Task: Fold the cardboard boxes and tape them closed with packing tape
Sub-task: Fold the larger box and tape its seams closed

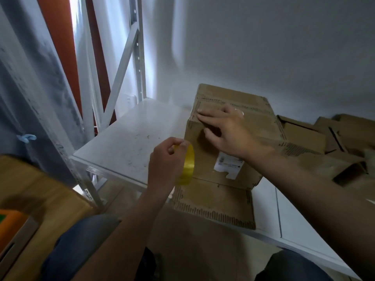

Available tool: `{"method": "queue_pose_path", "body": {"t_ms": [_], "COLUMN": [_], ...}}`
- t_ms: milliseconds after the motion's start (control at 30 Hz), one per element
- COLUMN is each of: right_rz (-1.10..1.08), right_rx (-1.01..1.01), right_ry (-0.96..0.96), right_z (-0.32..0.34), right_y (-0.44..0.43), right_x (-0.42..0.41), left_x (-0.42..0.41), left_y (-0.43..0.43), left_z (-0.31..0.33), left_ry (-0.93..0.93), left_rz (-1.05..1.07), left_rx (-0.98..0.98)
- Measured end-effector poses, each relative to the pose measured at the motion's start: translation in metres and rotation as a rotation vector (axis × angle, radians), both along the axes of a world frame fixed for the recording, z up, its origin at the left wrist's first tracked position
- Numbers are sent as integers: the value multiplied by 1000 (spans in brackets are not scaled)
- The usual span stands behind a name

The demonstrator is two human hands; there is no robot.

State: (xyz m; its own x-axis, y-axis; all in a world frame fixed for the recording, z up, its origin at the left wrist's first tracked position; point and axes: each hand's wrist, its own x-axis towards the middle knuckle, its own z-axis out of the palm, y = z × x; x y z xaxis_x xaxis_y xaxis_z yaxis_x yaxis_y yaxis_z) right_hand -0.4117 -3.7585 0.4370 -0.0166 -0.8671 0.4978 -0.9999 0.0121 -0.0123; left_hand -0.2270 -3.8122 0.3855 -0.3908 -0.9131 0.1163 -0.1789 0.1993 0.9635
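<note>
Head view: person at white shelf, both bare forearms in shot.
Box: cardboard box sits on the shelf near the wall, top flaps down, bottom flap sticking out over the shelf edge.
Right hand: right hand flat on the box top at its left edge, fingers straight and slightly spread, thumb on the front face.
Left hand: left hand curled round yellow tape roll, fingertips pinching the rim, just beside the box's front left corner.
Tape strip: can't tell if any runs from roll to box.
Label: white label on the front face, lower edge ragged.
Right of box: pile of other boxes.
Left: grey curtain, rack upright.
</note>
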Motion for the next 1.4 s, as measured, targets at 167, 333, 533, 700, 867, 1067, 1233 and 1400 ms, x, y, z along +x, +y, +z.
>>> {"method": "queue_pose_path", "body": {"t_ms": [167,333,533,700,867,1067,1233,1400], "right_rz": [-574,-687,-736,-640,-598,-443,-350,-369], "right_rx": [-6,189,149,11,-45,-26,-5,10], "right_ry": [-152,-475,-580,-638,-408,-266,-312,-591], "right_z": [31,43,42,22,8,15,26,31], "right_y": [19,27,63,86,79,85,92,63], "right_x": [-21,-39,-74,-68,-34,2,-2,-55], "left_x": [-4,-18,-44,-66,-56,-29,-14,-28], "left_y": [17,37,59,80,87,56,36,72], "left_z": [11,14,21,24,23,31,53,65], "left_ry": [106,66,124,163,269,168,66,-219], "left_rz": [-145,-233,-261,-173,-190,43,76,-23], "left_rx": [-78,-67,-52,34,120,17,22,-130]}}
